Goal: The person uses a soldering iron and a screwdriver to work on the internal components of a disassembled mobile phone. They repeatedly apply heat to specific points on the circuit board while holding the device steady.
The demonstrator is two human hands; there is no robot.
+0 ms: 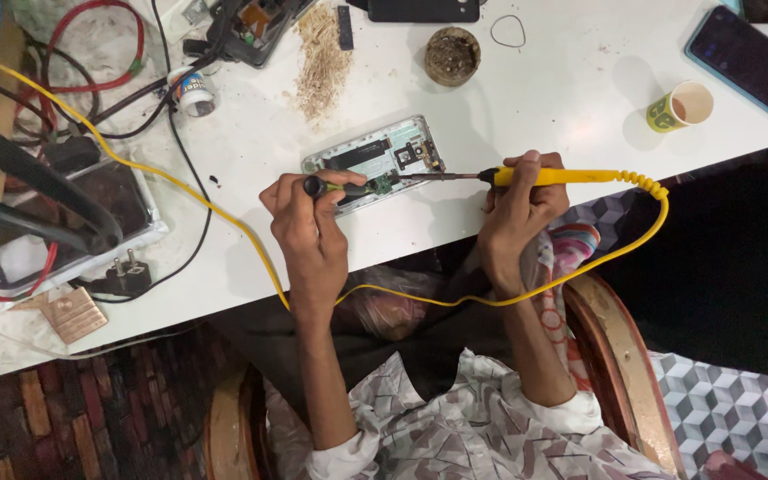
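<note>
- We see the left hand [306, 229] closed around a small screwdriver [338, 187] with a black cap and green shaft, its tip pointing right onto the opened phone [373, 164].
- The right hand [516, 212] is closed around the yellow handle of a soldering iron [535, 176]; its dark metal tip reaches left and meets the phone's circuit board just beside the screwdriver tip.
- The opened phone lies back-up and slightly tilted on the white table [508, 107], near the table's front edge, between the two hands.
- From the iron's handle a yellow cable [633, 240] loops down past the right wrist, crosses in front of the person's lap and runs up the table to the far left.
- Behind the phone we see a pile of tan shavings [320, 62], a round brown tin [452, 55] and a thin wire ring [508, 31].
- To the right stand a small paper cup [679, 106] and a dark smartphone [747, 62] lying flat, well apart from the hands.
- On the left sit a tangle of red and black wires [91, 62], a black plug [126, 274] and a white tray [82, 240] with dark contents we cannot make out.
- The person wears a patterned shirt [455, 427] and sits in a wooden chair [620, 356].
</note>
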